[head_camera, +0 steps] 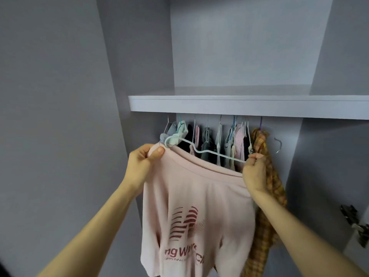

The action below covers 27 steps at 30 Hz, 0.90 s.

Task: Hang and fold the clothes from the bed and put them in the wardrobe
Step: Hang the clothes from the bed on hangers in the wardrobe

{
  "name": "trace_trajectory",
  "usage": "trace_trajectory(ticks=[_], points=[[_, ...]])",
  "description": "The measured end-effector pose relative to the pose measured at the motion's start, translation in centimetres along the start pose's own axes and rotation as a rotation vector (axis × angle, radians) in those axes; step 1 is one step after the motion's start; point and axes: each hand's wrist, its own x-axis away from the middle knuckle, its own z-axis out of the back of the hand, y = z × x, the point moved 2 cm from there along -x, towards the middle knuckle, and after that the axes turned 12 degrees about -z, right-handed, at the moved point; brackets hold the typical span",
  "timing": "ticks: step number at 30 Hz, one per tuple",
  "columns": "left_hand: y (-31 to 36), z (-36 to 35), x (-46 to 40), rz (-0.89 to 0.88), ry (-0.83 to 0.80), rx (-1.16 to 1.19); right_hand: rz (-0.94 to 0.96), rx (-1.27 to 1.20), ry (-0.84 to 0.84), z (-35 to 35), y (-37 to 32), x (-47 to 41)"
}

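Head view is showing a pink T-shirt (196, 200) being held up in front of the open wardrobe (60, 96), just below the front edge of its shelf (247, 106). A pale wire hanger (207, 151) is lying across the shirt's neckline, its hook curling at the shirt's left end, its arm slanting down to the right. The left hand (142, 162) is gripping the shirt's left shoulder together with the hook end, fingers curled round the fabric and thumb pressing on top. The right hand (254, 172) is pinching the hanger's right end and the shirt's other shoulder, fingers closed on them. The shirt's body is hanging down between both forearms, showing a dark red striped print and partly readable lettering.

Behind the shirt, under the shelf, a row of hanging clothes (219, 140) is crowding together on hangers. A yellow plaid shirt (267, 196) is hanging at the right end of that row, just behind the right hand. Beside it an empty hanger hook (278, 144) is showing. A metal door hinge (355, 224) is sitting at the wardrobe's right edge.
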Motion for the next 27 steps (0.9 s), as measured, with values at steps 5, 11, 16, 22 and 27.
trace_trajectory(ticks=[5,11,16,22,27], points=[[-1.2,0.9,1.4,0.021,0.06,0.005,0.164,0.049,0.044,0.6,-2.9,-1.1],[-1.0,1.1,1.3,-0.021,0.127,0.002,0.216,0.049,0.053,0.6,-4.0,-2.3],[-1.4,1.0,1.5,0.005,0.142,0.066,0.147,0.172,0.035,0.9,-3.5,-3.4],[-1.5,1.0,1.9,-0.019,0.11,0.031,0.207,0.213,0.008,1.7,-3.1,-2.9],[-1.7,0.9,2.1,-0.008,0.132,-0.003,0.352,0.302,-0.07,0.6,-3.3,-0.4]])
